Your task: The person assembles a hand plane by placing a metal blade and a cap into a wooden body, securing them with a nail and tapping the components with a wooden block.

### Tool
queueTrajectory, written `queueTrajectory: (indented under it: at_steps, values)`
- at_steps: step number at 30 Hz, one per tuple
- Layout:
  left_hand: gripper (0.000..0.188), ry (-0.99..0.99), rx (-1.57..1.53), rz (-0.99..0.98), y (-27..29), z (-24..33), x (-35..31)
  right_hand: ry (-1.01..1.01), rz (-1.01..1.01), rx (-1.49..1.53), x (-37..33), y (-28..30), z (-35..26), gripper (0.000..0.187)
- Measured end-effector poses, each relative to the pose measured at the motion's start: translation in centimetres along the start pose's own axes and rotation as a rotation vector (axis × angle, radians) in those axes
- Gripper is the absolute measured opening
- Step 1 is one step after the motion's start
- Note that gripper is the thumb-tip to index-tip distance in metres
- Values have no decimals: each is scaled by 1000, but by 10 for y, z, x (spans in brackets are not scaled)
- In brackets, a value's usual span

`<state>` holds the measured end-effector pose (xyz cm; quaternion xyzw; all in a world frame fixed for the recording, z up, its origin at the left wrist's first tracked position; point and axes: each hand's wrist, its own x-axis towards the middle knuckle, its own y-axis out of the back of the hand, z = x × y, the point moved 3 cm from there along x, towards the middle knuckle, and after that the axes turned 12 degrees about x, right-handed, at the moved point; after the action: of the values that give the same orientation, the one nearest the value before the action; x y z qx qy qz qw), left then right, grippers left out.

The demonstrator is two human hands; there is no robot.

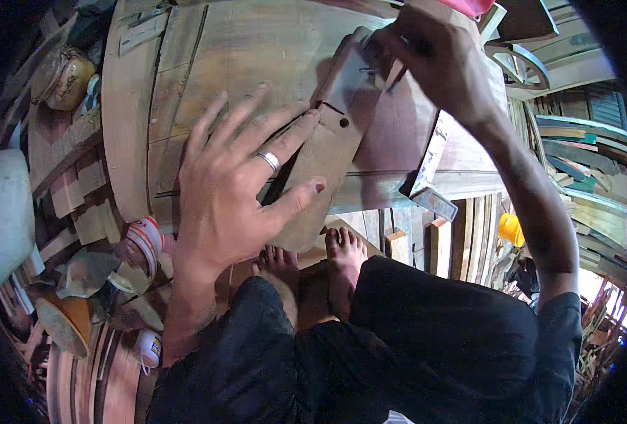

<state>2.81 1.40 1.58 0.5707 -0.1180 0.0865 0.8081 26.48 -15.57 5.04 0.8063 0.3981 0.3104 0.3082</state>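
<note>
Left hand [239,169]: fingers spread, index at the slotted board's [327,155] left edge, thumb over its face.
Right hand [434,56]: fingers bunched by the board's far end; cannot tell what they pinch.
Overhang: board reaches past the worktop's [243,56] near edge; pressure there could tip it.
L-shaped tool [434,201]: near edge, right; a knock might drop it.
Worktop: wooden, panelled.
Room: stacked planks [582,155] right, red-and-white tub [144,240] left.

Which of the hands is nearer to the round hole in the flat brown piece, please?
The left hand: its index fingertip lies just left of the round hole. The right hand is farther off, up and to the right.
</note>
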Motion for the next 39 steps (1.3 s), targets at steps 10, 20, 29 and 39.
queueTrajectory:
  at_steps: [10, 20, 29, 39]
  values:
    - [67, -4, 4, -9, 0, -1, 1, -57, -13, -145, 1, 10, -3, 8]
    - [65, -16, 13, 0, -3, -2, 0, -111, -16, 141, -5, -1, -2, 17]
    - [61, 14, 14, -4, 1, -1, -1, -105, -78, -59, -11, -1, -16, 19]
    - [64, 4, 5, -19, -2, -3, -3, -103, -134, 121, -13, -10, -17, 14]
